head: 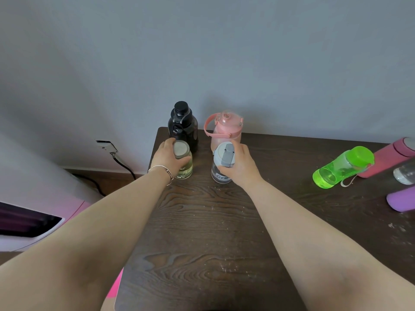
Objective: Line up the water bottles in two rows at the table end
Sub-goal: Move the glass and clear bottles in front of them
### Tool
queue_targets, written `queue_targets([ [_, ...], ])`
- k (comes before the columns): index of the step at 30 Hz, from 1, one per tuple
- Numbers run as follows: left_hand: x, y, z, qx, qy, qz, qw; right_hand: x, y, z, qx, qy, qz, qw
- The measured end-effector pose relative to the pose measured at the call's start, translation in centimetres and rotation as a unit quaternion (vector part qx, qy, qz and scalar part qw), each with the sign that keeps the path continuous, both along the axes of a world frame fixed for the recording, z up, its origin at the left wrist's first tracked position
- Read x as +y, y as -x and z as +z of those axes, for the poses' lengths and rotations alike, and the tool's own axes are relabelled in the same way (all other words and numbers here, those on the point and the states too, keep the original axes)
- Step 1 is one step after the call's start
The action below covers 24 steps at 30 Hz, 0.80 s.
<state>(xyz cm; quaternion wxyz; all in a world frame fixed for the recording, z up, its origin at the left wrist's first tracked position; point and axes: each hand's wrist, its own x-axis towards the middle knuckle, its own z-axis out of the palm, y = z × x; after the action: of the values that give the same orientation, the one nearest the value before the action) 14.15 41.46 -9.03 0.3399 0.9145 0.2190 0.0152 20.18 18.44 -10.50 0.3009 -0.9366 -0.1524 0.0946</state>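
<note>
Grasping the yellow-tinted bottle (184,163) in the left hand (167,158) and the grey-lidded bottle (222,163) in the right hand (239,167), both upright near the bench (202,221) end; a nudge backward risks toppling the black bottle (183,124).

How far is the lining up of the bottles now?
Done: black bottle and pink jug stand at the table end. In hand: left hand grips the yellowish bottle, right hand the grey-lidded bottle. Left: green bottle and others lie at right.
</note>
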Motion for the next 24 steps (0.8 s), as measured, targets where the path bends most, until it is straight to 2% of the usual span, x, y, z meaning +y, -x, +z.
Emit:
queue_targets([
  [5, 0.0, 0.3, 0.4, 0.020, -0.019, -0.023, 0.999, -0.3, 0.2, 0.4, -0.011, 0.037, 0.015, 0.999],
  [11, -0.1, 1.7, 1.7, 0.013, -0.119, -0.089, 0.989, -1.1, 1.5, 2.1, -0.081, 0.093, 0.029, 0.992],
  [15, -0.4, 2.6, 2.0, 0.013, -0.255, -0.178, 0.950, -2.0, 3.1, 3.4, -0.159, 0.159, 0.042, 0.973],
  [19, -1.7, 3.5, 2.4, 0.016, -0.375, -0.256, 0.891, -3.1, 5.2, 4.3, -0.187, 0.219, 0.026, 0.957],
  [24, -5.1, 4.6, 2.9, 0.024, -0.360, -0.256, 0.897, -5.7, 7.8, 4.8, -0.179, 0.265, -0.006, 0.947],
])
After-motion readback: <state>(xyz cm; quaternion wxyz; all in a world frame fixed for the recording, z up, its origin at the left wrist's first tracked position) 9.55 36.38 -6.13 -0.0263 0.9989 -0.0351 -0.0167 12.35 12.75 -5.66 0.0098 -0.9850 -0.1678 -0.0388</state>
